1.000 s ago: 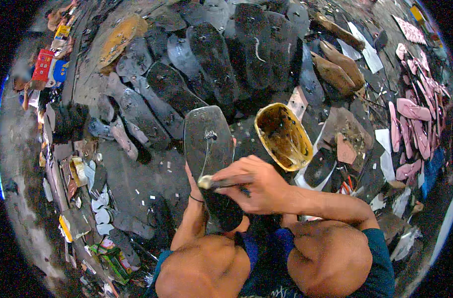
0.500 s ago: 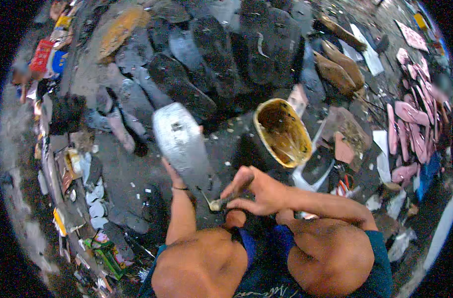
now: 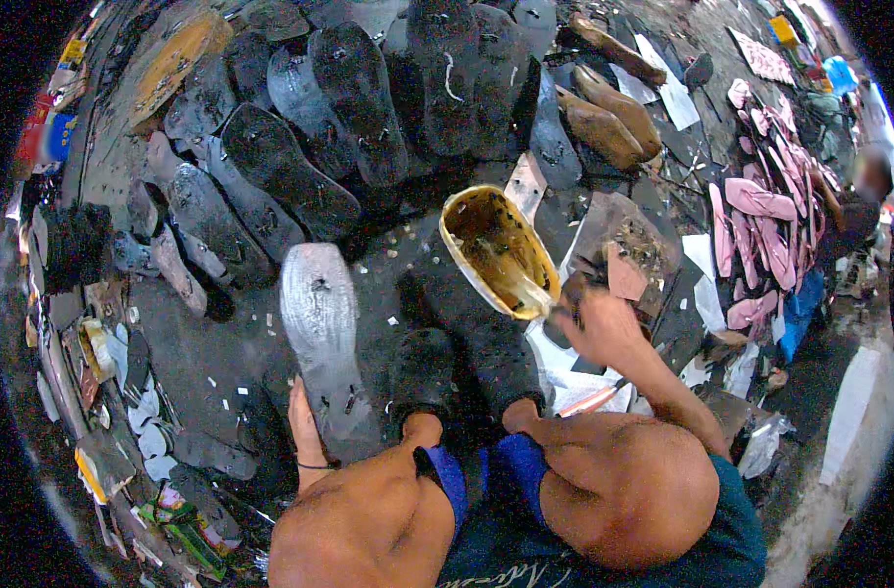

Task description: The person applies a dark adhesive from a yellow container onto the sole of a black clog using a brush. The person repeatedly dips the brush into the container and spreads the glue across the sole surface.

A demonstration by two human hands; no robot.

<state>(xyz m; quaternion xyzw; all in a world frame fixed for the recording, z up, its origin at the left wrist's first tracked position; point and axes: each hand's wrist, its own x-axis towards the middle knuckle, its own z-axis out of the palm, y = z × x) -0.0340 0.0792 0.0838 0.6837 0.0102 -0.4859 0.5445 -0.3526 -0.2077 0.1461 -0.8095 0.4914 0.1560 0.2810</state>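
Note:
My left hand (image 3: 307,423) lies along the left edge of a grey shoe sole (image 3: 319,328), gripping it near its lower end; the fingers beneath are hidden. The upper part of the sole has a wet, silvery shine. To the right stands a cut yellowish plastic tub (image 3: 450,211) with sticky amber-brown stuff inside, probably glue. At its near rim my right hand (image 3: 604,331) is closed round the dark handle of a brush (image 3: 531,294), whose pale end reaches into the tub.
Several dark soles (image 3: 359,98) lie in rows at the back, near brown shoe lasts (image 3: 604,122). Pink sandal parts (image 3: 760,201) are piled right, beside another person (image 3: 870,186). Scraps (image 3: 153,431) litter the left; orange-handled scissors (image 3: 594,400) lie near my right knee.
My right hand has moved the brush from the sole's lower end, up and right to the tub. The sole has turned more upright and sits slightly lower. The whole view has shifted.

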